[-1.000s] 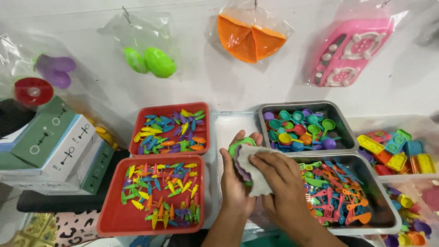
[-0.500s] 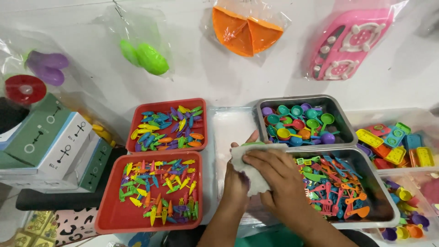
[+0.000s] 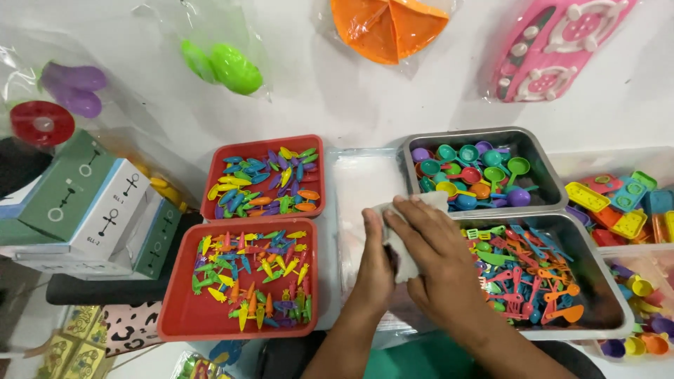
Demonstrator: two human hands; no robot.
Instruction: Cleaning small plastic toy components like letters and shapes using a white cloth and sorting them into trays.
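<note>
Hands meet mid-table: left hand [image 3: 375, 263] and right hand [image 3: 435, 249] both grasp a white cloth [image 3: 400, 238].

Both the left hand [image 3: 375, 263] and right hand [image 3: 439, 256] clasp a white cloth [image 3: 401, 242] between red trays [image 3: 184, 324] and metal trays [image 3: 604, 295].

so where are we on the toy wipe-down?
Done: nothing shows a finished pile; I cannot tell which pieces are already wiped. In hand: both hands, left hand and right hand, wrap a white cloth around something hidden. Left: full red trays and metal trays of small plastic toys.
</note>
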